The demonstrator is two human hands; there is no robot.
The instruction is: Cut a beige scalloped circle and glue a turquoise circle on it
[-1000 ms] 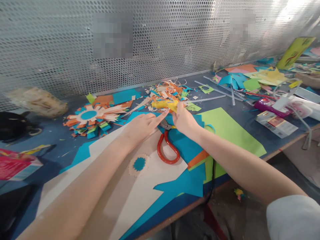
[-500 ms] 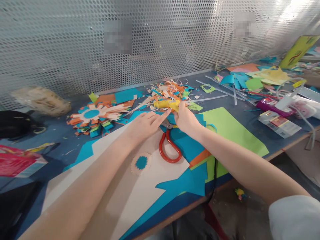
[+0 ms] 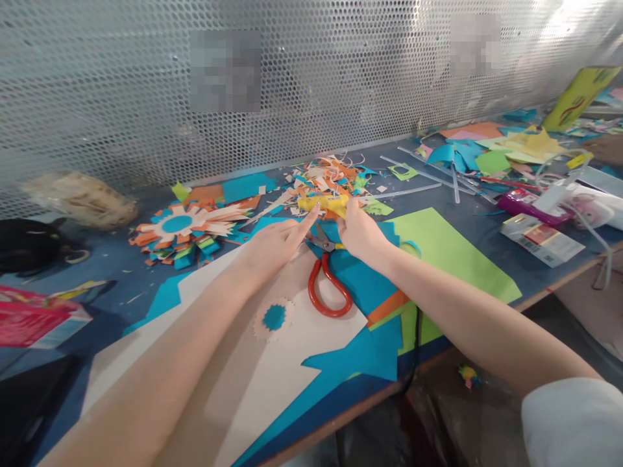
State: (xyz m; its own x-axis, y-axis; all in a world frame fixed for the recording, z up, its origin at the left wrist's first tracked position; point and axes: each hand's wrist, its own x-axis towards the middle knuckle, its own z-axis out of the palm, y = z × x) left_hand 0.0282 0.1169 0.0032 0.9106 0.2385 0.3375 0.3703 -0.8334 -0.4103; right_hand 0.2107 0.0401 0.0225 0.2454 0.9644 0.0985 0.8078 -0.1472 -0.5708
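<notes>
My right hand [image 3: 359, 232] is closed round the near end of a yellow glue gun [image 3: 325, 203] that lies among paper scraps on the blue table [image 3: 111, 259]. My left hand [image 3: 275, 243] has its forefinger stretched out, its tip touching the yellow glue gun; the other fingers are curled under. Red-handled scissors [image 3: 329, 290] lie just below both hands on cream and blue paper. A small cream-and-blue paper rosette [image 3: 274, 317] sits by my left forearm.
A large layered paper flower [image 3: 182, 232] lies to the left. A lime green sheet [image 3: 445, 253] lies right of my hands. Clear glue sticks [image 3: 423, 175], boxes [image 3: 542, 239] and coloured paper crowd the right end. A perforated metal wall [image 3: 311, 84] backs the table. A pink box [image 3: 34, 318] is at far left.
My left forefinger has slid a little farther up onto the glue gun. My right hand keeps its hold; the rest is as before.
</notes>
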